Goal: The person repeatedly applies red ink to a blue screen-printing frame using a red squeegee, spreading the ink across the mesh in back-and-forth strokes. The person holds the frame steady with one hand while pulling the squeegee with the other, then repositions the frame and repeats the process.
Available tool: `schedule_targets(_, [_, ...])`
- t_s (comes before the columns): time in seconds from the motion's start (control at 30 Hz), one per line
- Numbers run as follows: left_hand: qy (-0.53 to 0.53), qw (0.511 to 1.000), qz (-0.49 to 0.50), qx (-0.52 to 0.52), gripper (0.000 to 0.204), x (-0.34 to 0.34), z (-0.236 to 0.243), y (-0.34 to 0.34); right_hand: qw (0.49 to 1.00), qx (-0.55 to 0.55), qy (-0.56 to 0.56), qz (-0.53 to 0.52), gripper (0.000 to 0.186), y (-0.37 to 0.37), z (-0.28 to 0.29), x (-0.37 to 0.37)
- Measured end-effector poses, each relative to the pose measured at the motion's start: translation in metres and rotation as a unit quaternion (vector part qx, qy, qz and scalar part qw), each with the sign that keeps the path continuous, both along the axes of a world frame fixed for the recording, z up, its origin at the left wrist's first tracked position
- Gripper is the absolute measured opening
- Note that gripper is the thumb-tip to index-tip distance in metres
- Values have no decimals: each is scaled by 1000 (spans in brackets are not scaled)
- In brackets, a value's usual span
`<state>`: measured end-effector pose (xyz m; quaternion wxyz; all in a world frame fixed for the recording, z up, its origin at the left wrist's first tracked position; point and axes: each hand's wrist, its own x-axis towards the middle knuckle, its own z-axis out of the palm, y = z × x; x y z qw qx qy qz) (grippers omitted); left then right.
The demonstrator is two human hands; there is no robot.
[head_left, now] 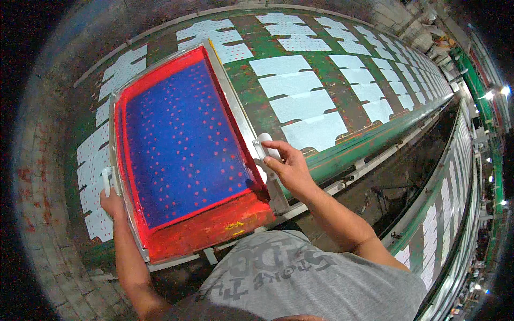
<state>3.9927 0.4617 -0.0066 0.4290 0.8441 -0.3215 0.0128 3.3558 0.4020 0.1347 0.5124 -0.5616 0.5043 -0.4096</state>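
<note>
Clasping rounded white handles [265,138], left hand [111,204] and right hand [289,167] astride a metal-framed, dotted blue screen [176,144].

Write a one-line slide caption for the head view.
Left hand and right hand at white handles of a red-bordered blue screen, with white pieces on the green table beyond.

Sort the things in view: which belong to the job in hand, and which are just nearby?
In use: left hand, right hand, white handles, framed blue screen, green table, white cut pieces.

Apparently just nearby: lights at right, brickwork at left.
</note>
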Motion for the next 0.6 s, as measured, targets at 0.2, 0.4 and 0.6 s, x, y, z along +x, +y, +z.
schedule_targets(0.2, [50, 997, -14, -52, 24, -77, 22, -42, 991, 37, 130, -21, 43, -43, 11, -74])
schedule_targets(0.4, [45, 997, -18, -53, 23, -229, 38, -94, 982, 21, 181, -43, 41, -92, 2, -194])
schedule_targets(0.6, [-20, 998, -28, -58, 20, -376, 45, -123, 982, 41, 163, -83, 38, -125, -22, -318])
